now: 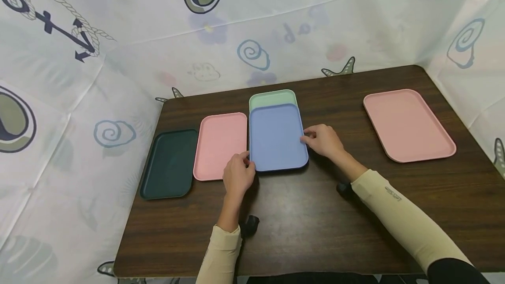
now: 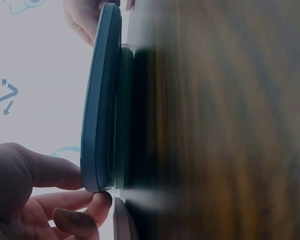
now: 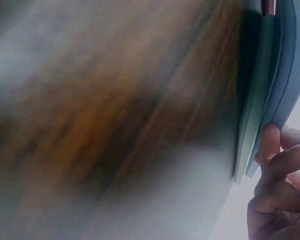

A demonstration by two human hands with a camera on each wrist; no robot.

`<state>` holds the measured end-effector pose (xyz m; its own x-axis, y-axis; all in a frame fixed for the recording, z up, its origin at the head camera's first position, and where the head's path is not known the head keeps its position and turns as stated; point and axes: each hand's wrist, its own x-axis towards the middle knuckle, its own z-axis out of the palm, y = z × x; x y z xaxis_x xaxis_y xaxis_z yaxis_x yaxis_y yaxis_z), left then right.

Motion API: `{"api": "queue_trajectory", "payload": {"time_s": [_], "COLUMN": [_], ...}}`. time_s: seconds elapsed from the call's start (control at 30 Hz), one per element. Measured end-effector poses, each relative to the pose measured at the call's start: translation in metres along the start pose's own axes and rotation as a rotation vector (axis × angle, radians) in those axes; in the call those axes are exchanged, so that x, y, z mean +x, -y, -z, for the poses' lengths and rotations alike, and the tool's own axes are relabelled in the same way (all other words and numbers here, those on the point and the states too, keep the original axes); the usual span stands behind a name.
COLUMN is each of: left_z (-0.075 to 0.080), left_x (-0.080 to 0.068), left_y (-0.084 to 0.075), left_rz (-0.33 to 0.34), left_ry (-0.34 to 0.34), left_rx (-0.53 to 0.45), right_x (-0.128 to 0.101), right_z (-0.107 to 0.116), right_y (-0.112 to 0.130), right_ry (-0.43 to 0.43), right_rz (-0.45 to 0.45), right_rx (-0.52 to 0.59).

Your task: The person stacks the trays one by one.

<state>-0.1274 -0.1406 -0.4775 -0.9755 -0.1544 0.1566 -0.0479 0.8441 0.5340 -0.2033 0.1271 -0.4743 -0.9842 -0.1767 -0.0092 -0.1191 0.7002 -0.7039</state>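
Both hands hold a blue tray [image 1: 277,137] by its sides, above a light green tray [image 1: 273,98] whose far end shows beyond it. My left hand [image 1: 239,172] pinches the blue tray's near left corner; in the left wrist view its thumb and fingers grip the rim of the blue tray [image 2: 97,115]. My right hand [image 1: 323,140] pinches the right edge. In the right wrist view, fingers bend under the blue tray [image 3: 290,65], with the green tray [image 3: 254,100] just below. The two trays lie close together, the blue one slightly tilted.
A pink tray [image 1: 221,146] lies left of the green one, and a dark green tray [image 1: 169,164] lies farther left. Another pink tray [image 1: 409,125] rests toward the right end of the dark wooden table [image 1: 315,231]. A printed cloth [image 1: 158,56] hangs behind.
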Motion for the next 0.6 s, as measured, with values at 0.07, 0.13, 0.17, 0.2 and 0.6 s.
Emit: {"api": "queue_trajectory", "payload": {"time_s": [0.07,0.13,0.17,0.2,0.6], "left_z": [0.001,0.001,0.001,0.000,-0.003], "left_x": [0.005,0.010,0.012,0.014,0.034], "left_y": [0.001,0.002,0.002,0.003,-0.001], "left_rz": [-0.006,-0.006,-0.008,-0.008,0.002], "left_ry": [0.010,0.024,0.031,0.038,0.111], "left_rx": [0.001,0.002,0.002,0.003,0.005], "right_x": [0.002,0.005,0.007,0.009,0.027], "right_z": [0.000,0.000,-0.001,-0.001,-0.001], "right_y": [0.001,0.000,0.000,-0.001,-0.004], "right_ry": [0.018,0.033,0.040,0.045,0.059], "right_rz": [-0.009,-0.017,-0.020,-0.021,-0.037], "right_rx": [0.015,0.023,0.027,0.031,0.040]}}
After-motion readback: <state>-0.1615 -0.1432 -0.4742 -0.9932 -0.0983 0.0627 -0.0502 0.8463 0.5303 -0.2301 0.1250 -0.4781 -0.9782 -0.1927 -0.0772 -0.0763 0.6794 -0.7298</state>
